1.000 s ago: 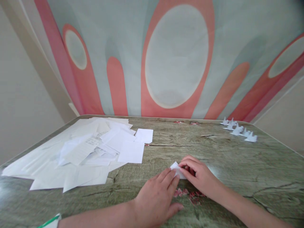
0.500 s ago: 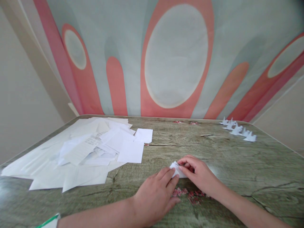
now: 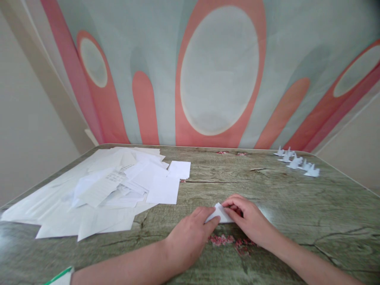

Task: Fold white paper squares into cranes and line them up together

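A small white folded paper (image 3: 220, 215), roughly triangular, lies on the table close to me, between my two hands. Its left corner is pinched between the thumb and fingers of my left hand (image 3: 190, 233). My right hand (image 3: 247, 215) grips the right side of the paper with thumb and index finger, the other fingers curled under. Both hands partly cover the paper, so its outer corners are hidden.
A loose pile of white sheets (image 3: 107, 190), some with writing, spreads over the left side. Square papers (image 3: 162, 190) lie at its right edge. Several folded white paper figures (image 3: 295, 161) stand in a row at the back right of the wood-patterned table (image 3: 225, 174).
My left hand has drawn back to the left and now pinches the paper's left corner, uncovering more of its front. My right hand has stayed almost still.
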A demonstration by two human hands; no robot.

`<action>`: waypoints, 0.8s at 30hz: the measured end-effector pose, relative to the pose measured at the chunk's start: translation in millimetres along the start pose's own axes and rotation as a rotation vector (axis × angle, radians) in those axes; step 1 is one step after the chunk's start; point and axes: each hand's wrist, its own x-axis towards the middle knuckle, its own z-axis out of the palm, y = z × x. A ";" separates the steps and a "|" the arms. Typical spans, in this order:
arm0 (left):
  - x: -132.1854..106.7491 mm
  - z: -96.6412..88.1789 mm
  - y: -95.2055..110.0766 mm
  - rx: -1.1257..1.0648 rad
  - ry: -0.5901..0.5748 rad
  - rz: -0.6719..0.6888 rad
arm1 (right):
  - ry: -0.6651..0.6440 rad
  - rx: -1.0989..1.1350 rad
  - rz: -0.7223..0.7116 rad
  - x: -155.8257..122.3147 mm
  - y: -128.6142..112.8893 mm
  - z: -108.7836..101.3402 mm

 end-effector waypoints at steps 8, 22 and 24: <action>1.2 3.4 -10.0 -0.083 0.050 0.024 | 0.034 -0.032 -0.035 -1.2 3.2 1.3; 4.7 1.3 -14.0 -0.100 0.062 0.061 | 0.052 -0.096 -0.071 -2.2 2.6 2.1; 4.9 1.7 -14.5 -0.110 0.068 0.062 | 0.055 -0.101 -0.072 -2.4 3.2 2.2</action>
